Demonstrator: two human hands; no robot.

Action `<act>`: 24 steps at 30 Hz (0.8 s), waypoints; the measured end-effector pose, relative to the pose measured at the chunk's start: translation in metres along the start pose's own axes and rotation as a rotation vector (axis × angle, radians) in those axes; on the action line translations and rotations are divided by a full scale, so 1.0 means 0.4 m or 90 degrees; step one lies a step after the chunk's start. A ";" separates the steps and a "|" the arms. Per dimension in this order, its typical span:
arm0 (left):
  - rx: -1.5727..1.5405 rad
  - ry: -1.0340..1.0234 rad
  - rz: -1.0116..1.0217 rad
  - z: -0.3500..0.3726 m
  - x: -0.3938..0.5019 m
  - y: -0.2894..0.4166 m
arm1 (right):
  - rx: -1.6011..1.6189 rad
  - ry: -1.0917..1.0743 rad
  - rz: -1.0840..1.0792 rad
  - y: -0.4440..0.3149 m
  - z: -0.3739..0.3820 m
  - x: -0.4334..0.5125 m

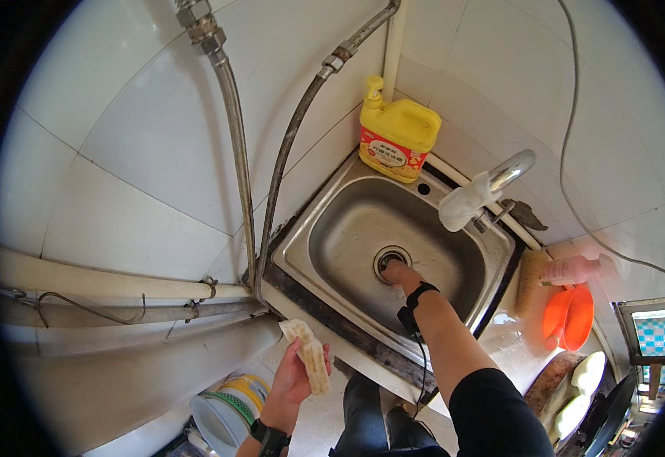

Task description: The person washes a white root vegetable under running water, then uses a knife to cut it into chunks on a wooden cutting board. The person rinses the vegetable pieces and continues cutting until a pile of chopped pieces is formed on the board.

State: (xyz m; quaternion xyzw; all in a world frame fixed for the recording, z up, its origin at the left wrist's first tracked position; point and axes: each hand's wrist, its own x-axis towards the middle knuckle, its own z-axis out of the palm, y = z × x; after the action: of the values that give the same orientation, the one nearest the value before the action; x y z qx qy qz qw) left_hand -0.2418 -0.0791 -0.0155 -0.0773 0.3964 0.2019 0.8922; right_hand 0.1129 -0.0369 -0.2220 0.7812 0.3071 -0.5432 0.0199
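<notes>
In front of me is a stainless steel sink (361, 215), its bowl wet in places. My right hand (398, 271) reaches down into it, with the fingertips inside the round drain (389, 249). The fingers are partly hidden there, so I cannot tell whether they grip anything. Outside the sink's near left edge, my left hand (292, 368) holds a folded, stained whitish cloth (307, 354). Over the bowl's right side hangs the chrome faucet (512, 168), with white material wrapped around its outlet (464, 203).
A yellow dish soap jug (399, 134) stands at the sink's back corner. To the right are a brush (529, 283), a pink bottle (575, 270) and an orange plastic dipper (578, 320). Braided hoses (295, 128) run down on the left. Buckets (227, 417) stand below. A cable (423, 365) hangs from my right wrist.
</notes>
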 end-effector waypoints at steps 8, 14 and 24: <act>-0.003 -0.030 0.007 -0.020 0.009 -0.006 | 0.508 0.015 0.078 0.011 0.020 0.068; -0.032 0.002 0.016 -0.019 0.020 -0.014 | 0.183 0.129 -0.024 -0.013 0.019 0.011; -0.025 -0.001 -0.003 0.052 0.023 -0.040 | -0.171 0.325 -0.147 -0.033 -0.035 -0.248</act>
State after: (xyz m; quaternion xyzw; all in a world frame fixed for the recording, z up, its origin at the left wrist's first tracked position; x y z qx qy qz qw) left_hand -0.2155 -0.0844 -0.0087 -0.0956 0.3913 0.2073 0.8915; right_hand 0.0960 -0.0667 -0.1271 0.8426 0.4582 -0.2824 -0.0169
